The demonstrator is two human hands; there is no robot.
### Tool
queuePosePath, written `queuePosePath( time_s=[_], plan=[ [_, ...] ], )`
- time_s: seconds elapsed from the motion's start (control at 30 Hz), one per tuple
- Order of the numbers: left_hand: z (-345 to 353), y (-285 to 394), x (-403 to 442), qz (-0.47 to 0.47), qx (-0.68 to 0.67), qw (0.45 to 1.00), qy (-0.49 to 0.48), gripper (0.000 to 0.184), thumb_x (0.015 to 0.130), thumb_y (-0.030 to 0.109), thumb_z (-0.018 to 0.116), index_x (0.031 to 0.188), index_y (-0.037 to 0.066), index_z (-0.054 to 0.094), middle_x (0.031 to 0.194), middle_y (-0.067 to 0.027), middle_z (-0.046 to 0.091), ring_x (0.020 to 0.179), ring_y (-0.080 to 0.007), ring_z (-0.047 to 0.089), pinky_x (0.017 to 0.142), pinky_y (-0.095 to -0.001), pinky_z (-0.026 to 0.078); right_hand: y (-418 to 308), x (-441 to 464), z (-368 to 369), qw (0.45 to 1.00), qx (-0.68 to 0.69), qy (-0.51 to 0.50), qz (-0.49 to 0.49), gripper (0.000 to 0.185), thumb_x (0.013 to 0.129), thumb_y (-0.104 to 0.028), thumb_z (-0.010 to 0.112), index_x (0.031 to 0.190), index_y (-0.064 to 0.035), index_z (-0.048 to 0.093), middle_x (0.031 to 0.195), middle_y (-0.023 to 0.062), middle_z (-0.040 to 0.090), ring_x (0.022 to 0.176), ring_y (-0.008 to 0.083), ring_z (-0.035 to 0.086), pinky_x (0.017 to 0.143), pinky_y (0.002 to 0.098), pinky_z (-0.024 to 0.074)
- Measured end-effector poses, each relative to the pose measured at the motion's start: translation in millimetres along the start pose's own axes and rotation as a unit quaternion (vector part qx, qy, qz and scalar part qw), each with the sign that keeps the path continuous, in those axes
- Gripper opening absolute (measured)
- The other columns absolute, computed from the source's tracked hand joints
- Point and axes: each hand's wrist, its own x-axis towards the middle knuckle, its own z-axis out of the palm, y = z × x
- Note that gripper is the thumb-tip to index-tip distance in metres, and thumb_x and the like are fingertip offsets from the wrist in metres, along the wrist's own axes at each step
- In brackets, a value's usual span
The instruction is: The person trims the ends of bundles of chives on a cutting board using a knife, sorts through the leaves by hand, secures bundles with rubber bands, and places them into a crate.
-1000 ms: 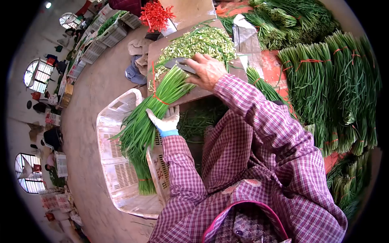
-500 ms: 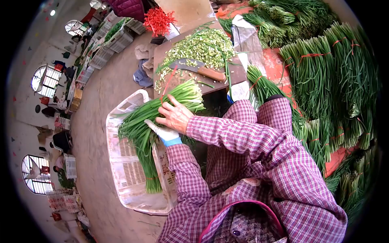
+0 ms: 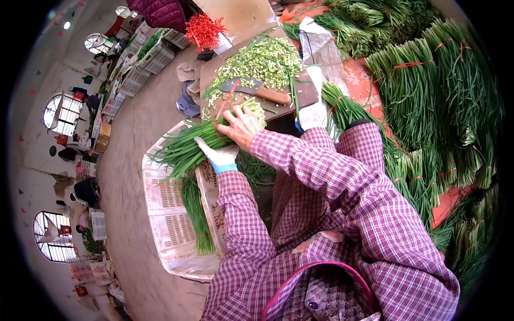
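A bunch of garlic chives [image 3: 184, 145] lies across both my hands, its leafy ends to the left above the crate and its pale cut ends [image 3: 256, 111] toward the chopping board. My left hand [image 3: 220, 155], in a white glove with a blue cuff, grips the bunch from the near side. My bare right hand [image 3: 242, 127] curves over it near the cut ends, fingers closed around the stems. A red tie [image 3: 221, 111] loops at the bunch beside my right fingertips. Whether the tie is fastened, I cannot tell.
A white plastic crate [image 3: 170, 235] holds another tied bunch [image 3: 198, 219]. On the board [image 3: 305, 95] lie a wooden-handled knife [image 3: 272, 95] and a heap of cut stem ends [image 3: 262, 61]. Red ties [image 3: 205, 33] stand behind. Several tied bunches [image 3: 409, 91] fill the right side.
My right hand has moved up along the bunch toward the cut ends. The bunch's leaves have shifted up and left, showing more of the crate. My left hand has shifted slightly upward.
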Motion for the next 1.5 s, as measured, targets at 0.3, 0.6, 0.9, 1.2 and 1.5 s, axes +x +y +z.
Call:
queuePosePath(
  time_s=[0.3,0.6,0.9,1.2,1.5],
  plan=[
    [-88,64,10,-0.023,-0.009,0.939,-0.342,0.061,0.099,0.054,0.031,0.145,0.014,0.038,0.142,-0.0119,0.046,0.125,-0.0302,0.049,0.104,-0.0502,0.042,-43,-96,-70,0.952,0.179,0.140,-0.207,0.029,0.081,-0.018,0.056,0.109,-0.0160,0.061,0.129,0.0020,0.050,0.131,0.0192,0.041,0.109,0.0526,0.0326],
    [-33,76,-22,-0.029,-0.242,0.855,-0.458,0.050,0.099,0.041,0.038,0.139,0.011,0.043,0.134,-0.0084,0.050,0.120,-0.0245,0.052,0.104,-0.0441,0.041,-22,-90,-82,0.896,0.437,0.061,0.044,0.018,0.090,-0.013,0.059,0.102,-0.0011,0.065,0.090,0.0155,0.067,0.083,0.0288,0.067,0.073,0.0364,0.0525],
    [-10,74,-40,-0.097,-0.374,0.757,-0.527,0.038,0.099,0.028,0.044,0.132,0.008,0.047,0.126,-0.0049,0.054,0.116,-0.0187,0.055,0.105,-0.0381,0.040,-43,-85,-95,0.808,0.581,0.004,0.100,0.025,0.098,-0.018,0.052,0.103,0.0036,0.063,0.083,0.0112,0.066,0.074,0.0142,0.062,0.070,0.0295,0.0498],
    [-7,79,-47,-0.098,-0.411,0.729,-0.538,0.041,0.104,0.028,0.034,0.140,0.008,0.038,0.127,-0.0049,0.052,0.117,-0.0173,0.052,0.106,-0.0377,0.038,-55,-81,-97,0.817,0.575,-0.002,0.052,0.017,0.085,-0.014,0.068,0.092,0.0005,0.065,0.081,0.0089,0.062,0.074,0.0157,0.060,0.069,0.0306,0.0467],
    [-46,85,-55,0.020,-0.291,0.831,-0.473,0.049,0.101,0.038,0.035,0.138,0.007,0.040,0.125,-0.0079,0.053,0.114,-0.0215,0.054,0.102,-0.0413,0.041,-17,-88,-121,0.950,0.313,0.012,0.018,0.027,0.083,-0.025,0.069,0.101,-0.0058,0.064,0.088,0.0096,0.061,0.082,0.0296,0.062,0.071,0.0399,0.0511]
  ],
)
